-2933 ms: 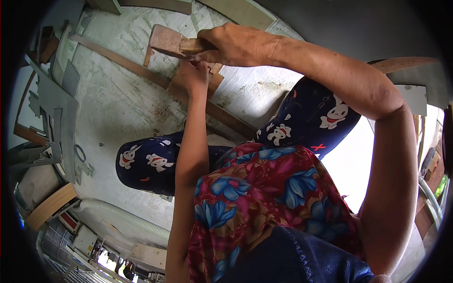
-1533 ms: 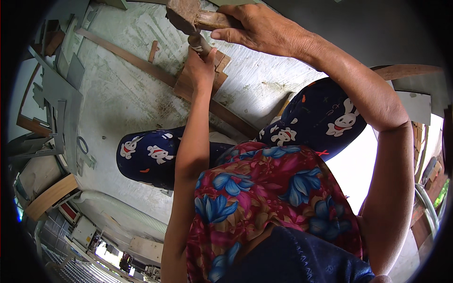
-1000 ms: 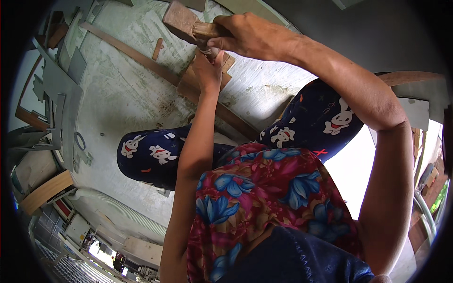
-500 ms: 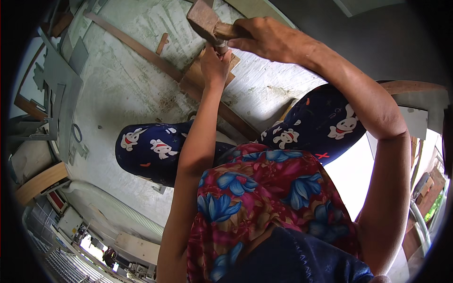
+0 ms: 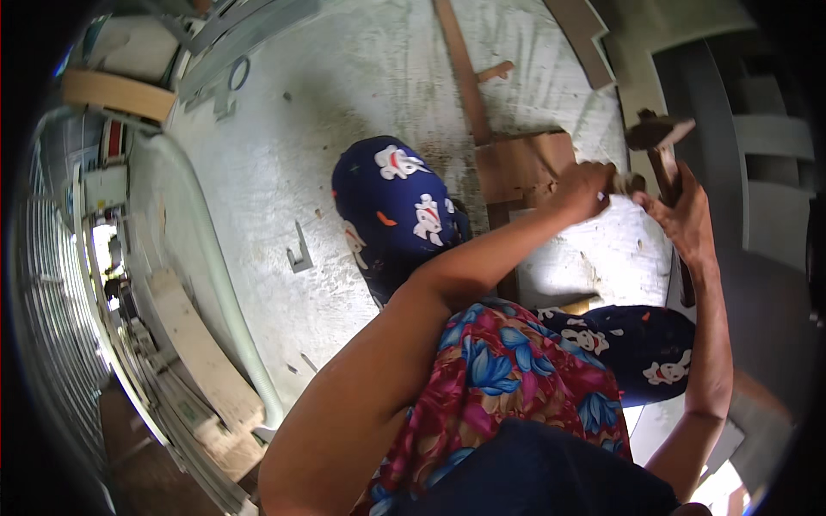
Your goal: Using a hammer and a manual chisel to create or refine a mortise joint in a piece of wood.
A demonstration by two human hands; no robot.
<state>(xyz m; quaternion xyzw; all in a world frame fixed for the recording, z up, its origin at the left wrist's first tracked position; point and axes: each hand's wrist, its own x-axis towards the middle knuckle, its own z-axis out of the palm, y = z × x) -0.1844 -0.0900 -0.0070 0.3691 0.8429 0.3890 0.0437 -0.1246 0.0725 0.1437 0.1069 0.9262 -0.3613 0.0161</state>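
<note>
My left hand (image 5: 589,191) is closed around a short tool, apparently a chisel; only its round, worn handle end (image 5: 631,183) shows, and its blade is hidden. My right hand (image 5: 688,225) grips a hammer (image 5: 661,132) by its wooden handle, close below the head, which points up and away from me. The right thumb and a fingertip reach to the end of the chisel handle. To the left of both hands, a brown wooden board (image 5: 514,169) lies across a long brown strip (image 5: 465,82) on the pale, scuffed work surface (image 5: 379,86).
A small wood piece (image 5: 496,71) sits against the strip. Farther left are a dark ring (image 5: 239,74) and a grey L-shaped offcut (image 5: 298,249). A ribbed hose (image 5: 211,249) and a long plank (image 5: 202,344) run along the left. Grey cabinets (image 5: 766,163) stand at right.
My view has turned. Both hands have moved right, off the board. The hammer head has gone from over the chisel's end to beyond it, and the right thumb now meets the chisel handle.
</note>
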